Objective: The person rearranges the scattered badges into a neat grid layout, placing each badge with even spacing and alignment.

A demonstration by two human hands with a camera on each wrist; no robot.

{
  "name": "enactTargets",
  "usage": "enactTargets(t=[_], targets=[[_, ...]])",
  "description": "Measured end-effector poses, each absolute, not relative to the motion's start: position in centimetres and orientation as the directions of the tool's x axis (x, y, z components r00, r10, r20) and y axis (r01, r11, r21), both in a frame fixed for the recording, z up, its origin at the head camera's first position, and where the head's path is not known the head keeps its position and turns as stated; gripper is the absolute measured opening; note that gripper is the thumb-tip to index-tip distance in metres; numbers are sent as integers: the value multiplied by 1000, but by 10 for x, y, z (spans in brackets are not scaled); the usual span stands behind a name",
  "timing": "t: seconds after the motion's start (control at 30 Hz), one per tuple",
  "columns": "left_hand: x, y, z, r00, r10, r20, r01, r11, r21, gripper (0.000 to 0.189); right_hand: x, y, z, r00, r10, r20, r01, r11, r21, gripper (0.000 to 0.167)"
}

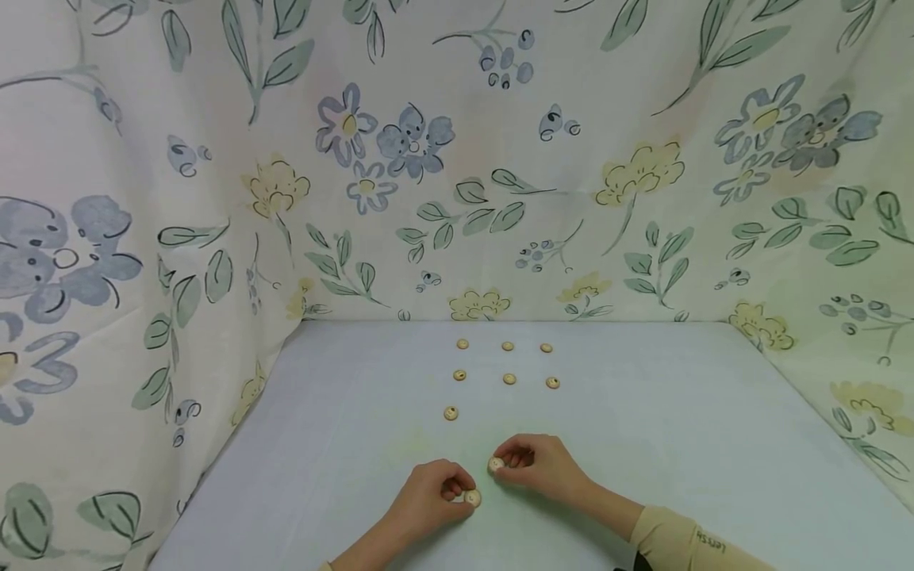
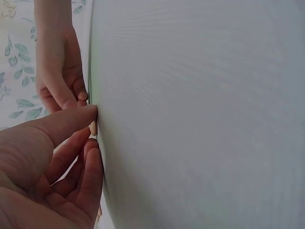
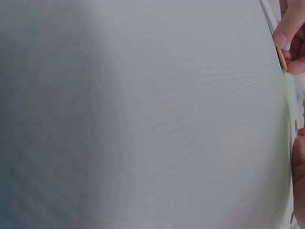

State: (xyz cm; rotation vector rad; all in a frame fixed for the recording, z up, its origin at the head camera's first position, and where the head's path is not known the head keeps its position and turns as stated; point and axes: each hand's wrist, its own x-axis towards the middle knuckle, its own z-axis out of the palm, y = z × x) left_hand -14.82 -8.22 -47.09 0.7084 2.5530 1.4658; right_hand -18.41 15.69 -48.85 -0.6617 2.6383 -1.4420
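Near the front middle of the white table, my left hand [image 1: 431, 500] pinches a small round button-like wooden disc [image 1: 472, 498] between thumb and fingers. A little farther back and to the right, my right hand [image 1: 541, 468] pinches a second pale disc [image 1: 496, 465] at its left edge. Both hands are low over the tabletop, the discs close to each other but apart. In the left wrist view a disc [image 2: 93, 128] shows edge-on by the left fingertips. The right wrist view catches the left hand's disc [image 3: 282, 59] edge-on, with only part of the right hand [image 3: 299, 171] visible.
Several matching discs lie farther back on the table [image 1: 343, 444]: a back row of three [image 1: 508, 346], a row of three [image 1: 509, 379] before it, and a single disc [image 1: 451, 413] at the left, nearest the hands. Flower-printed cloth [image 1: 428, 262] walls the back and sides.
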Motion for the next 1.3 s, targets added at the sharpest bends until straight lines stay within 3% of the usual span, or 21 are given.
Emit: enactTargets(t=[0.5, 0.9, 1.3], targets=[[-149, -82, -472, -881, 449, 148, 354, 419, 836, 13, -210, 167, -488, -964, -255, 80, -200, 492, -847, 21], [-149, -81, -475, -885, 446, 135, 339, 418, 843, 15, -240, 175, -490, -975, -184, 127, -210, 557, -804, 18], [-150, -83, -475, -891, 441, 106, 311, 424, 850, 16, -248, 173, -492, -972, -176, 154, -230, 604, -763, 18]])
